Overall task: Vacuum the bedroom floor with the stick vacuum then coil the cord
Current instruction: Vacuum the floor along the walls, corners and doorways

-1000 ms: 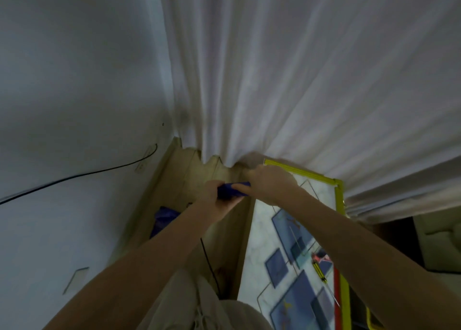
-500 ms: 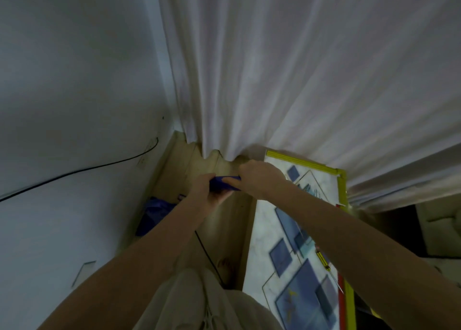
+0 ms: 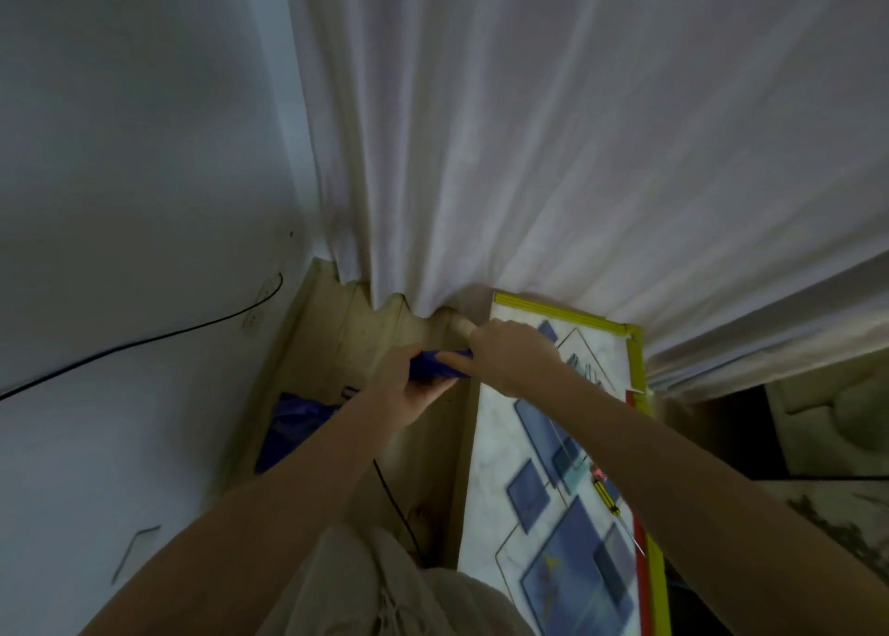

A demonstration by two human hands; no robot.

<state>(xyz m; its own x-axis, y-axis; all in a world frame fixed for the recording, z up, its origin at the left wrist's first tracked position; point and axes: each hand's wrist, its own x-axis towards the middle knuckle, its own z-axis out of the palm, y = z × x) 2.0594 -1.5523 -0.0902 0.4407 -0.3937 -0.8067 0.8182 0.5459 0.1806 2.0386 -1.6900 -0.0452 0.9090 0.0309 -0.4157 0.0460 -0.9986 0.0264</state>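
Both hands, left point(image 3: 409, 385) and right point(image 3: 510, 356), clamp the blue plastic vacuum handle point(image 3: 435, 365) above the wooden floor point(image 3: 356, 337) beside the white curtain point(image 3: 529, 154); vacuuming seems underway; next, steer along the wall

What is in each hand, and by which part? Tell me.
Both hands hold the blue vacuum handle. The left hand wraps its near end from below; the right hand pinches its far end. Most of the vacuum is hidden.

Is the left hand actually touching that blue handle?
Touching. The head view shows the left hand with fingers curled round the blue handle, no gap between them.
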